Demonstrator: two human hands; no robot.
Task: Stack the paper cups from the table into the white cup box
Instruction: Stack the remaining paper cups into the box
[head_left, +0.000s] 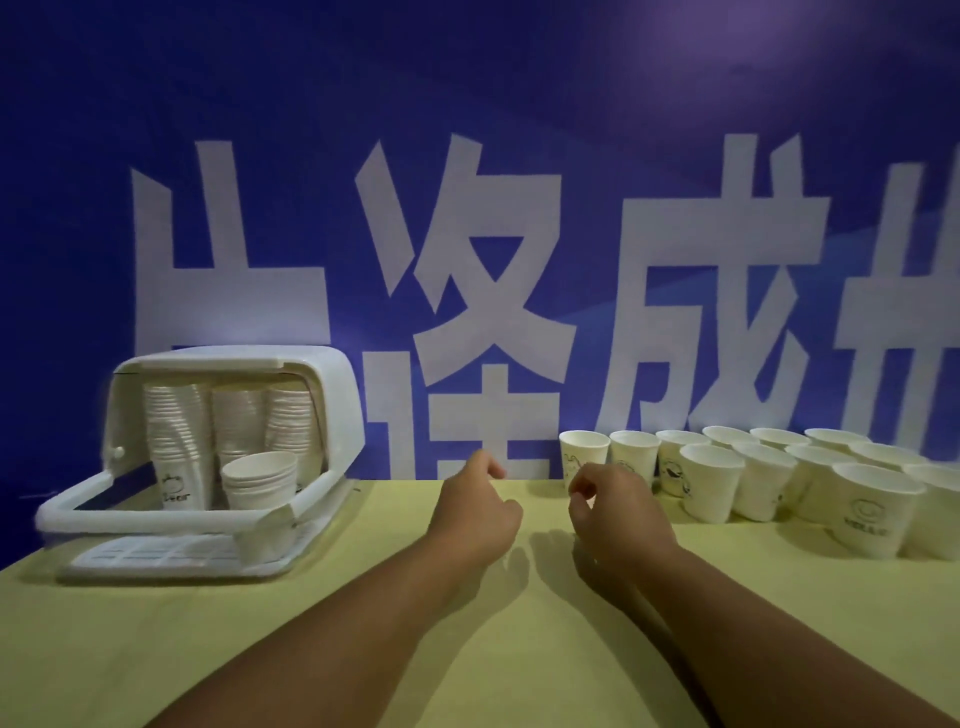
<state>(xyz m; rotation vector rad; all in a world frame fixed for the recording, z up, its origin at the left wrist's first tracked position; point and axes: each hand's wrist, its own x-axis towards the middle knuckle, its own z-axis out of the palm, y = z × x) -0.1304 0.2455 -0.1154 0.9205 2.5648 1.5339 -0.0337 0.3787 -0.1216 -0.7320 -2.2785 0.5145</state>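
- Two bare forearms come up from the bottom edge of the frame over the yellow-green tabletop (363, 649).
- The left hand (475, 512) hovers mid-frame, fingers loosely curled, holding nothing.
- The right hand (615, 506) is just to its right, apart from it. It is also loosely curled and empty, with thumb and forefinger near each other but pinching nothing.
- The right hand sits just in front of the leftmost cup (584, 460). I cannot tell whether it touches it.
- At the right of the frame the loose cups (711, 480) stand upright in crowded rows, rims up, many touching their neighbours.
- At the left of the frame the box (332, 395) stands open, lid swung up and front flap down.
- Inside the box, tall stacks (179, 441) fill the back and a short stack (260, 480) stands in front.
- My judgement is that the task is partly done: many cups are boxed, and the whole cluster on the right is left to move.
- The short stack looks like the place for the next cups.
- Behind everything hangs a blue banner (467, 104) with large white characters.
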